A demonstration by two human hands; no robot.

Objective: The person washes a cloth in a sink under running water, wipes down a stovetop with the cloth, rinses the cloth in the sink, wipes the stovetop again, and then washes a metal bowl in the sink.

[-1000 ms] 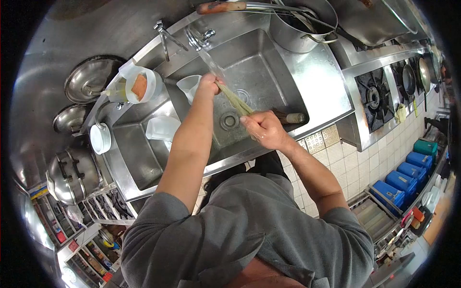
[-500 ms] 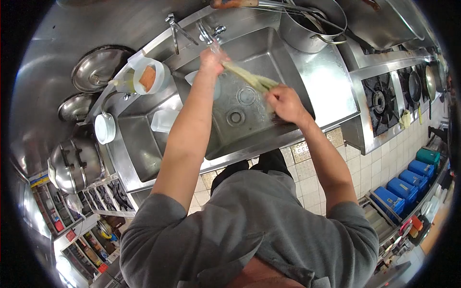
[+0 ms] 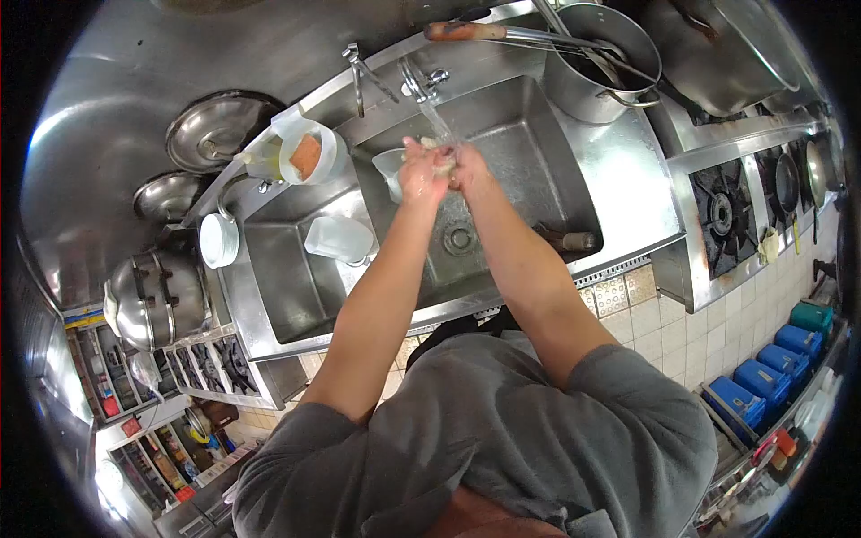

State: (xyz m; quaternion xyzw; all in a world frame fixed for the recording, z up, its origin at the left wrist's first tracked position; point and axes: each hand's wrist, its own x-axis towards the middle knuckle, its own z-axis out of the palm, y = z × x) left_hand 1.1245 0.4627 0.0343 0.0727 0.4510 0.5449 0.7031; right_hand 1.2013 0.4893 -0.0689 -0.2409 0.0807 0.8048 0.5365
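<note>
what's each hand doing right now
left hand: closed on part of the bunched cloth
right hand: against the cloth, grip unclear

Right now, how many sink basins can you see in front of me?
2. The larger basin is below your left hand and right hand, under the running water; the smaller basin is to its left, with a whitish plastic jug in it.

Cloth (image 3: pixel 442 165): pale yellowish, wet, bunched up small, held btwn L grip (image 3: pixel 421 176) & R grip (image 3: pixel 469 169), over lg sink basin (image 3: pixel 538 157), nr running water (image 3: pixel 438 122); folds partly hidden, edges blurry.
</note>
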